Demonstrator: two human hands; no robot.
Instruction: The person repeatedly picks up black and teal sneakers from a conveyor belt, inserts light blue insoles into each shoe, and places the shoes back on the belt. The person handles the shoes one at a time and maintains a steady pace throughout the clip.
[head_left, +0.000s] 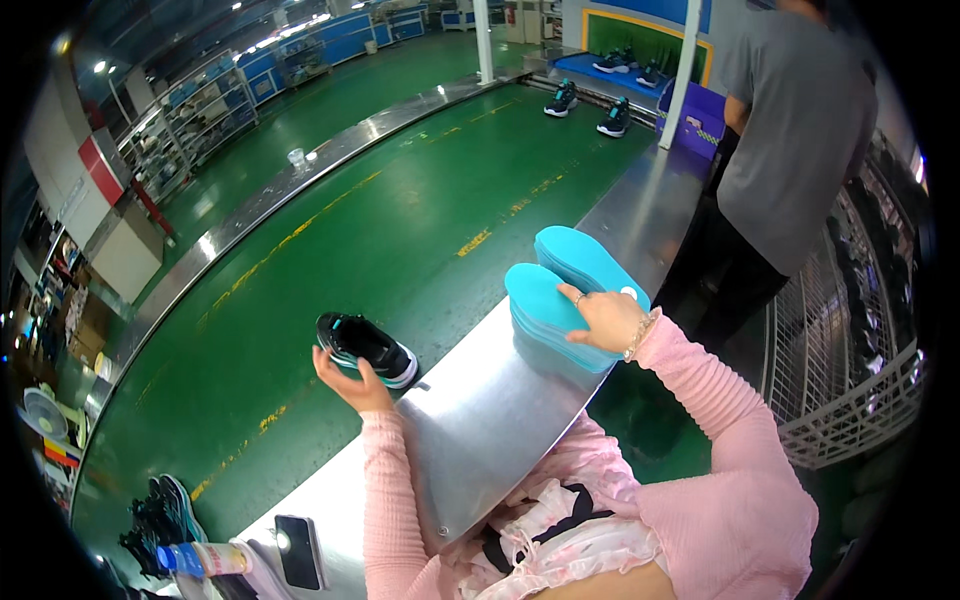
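Right now the left hand [352, 385] is curled around the heel end of a black sneaker [366, 349] with teal trim and a white sole, gripping it from below while the shoe sits on the green conveyor belt [330, 230] just beside the steel desk [480, 420]. Over on the other side, the right hand [603, 318] lies open, fingers spread flat on top of a stack of teal insoles [545, 300], with a second teal stack [580, 258] just behind it on the same desk. A person in a grey shirt and dark trousers [790, 140] stands close beyond the insoles, at the desk's far end. Further up the belt two more dark sneakers [588, 108] rest well apart from the hands. Near the lower left, a dark phone [298, 550] lies on the desk beside a plastic bottle [200, 558], and several dark shoes [160, 520] crowd the belt edge there. A white wire rack [850, 400] stands to the right.
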